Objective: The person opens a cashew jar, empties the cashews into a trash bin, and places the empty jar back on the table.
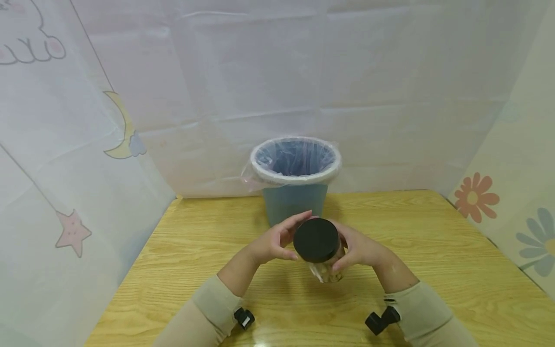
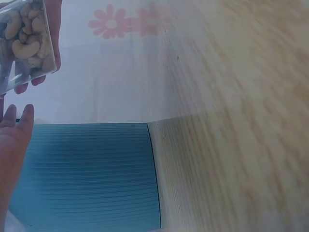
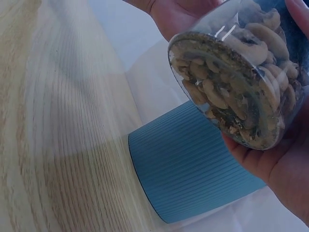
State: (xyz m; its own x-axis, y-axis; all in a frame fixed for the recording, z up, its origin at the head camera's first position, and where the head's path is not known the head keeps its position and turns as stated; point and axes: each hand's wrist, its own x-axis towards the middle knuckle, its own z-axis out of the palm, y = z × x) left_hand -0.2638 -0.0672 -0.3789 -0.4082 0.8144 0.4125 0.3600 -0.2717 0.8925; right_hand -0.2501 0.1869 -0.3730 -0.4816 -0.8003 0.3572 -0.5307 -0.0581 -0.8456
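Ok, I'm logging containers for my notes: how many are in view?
2: the cashew jar, in the right hand above the table, and the lined blue bin, standing on the table beyond it. Others could be hidden inside the bin.

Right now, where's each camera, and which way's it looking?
Head: on the person's head, looking forward and down at the jar, bin and table; left hand, right hand and sleeves show.
Left wrist: on that wrist, looking along the table toward the bin; both hands partly show.
Right wrist: on that wrist, looking at the jar's bottom; both hands partly show.
Both wrist views share the nuts and bin.
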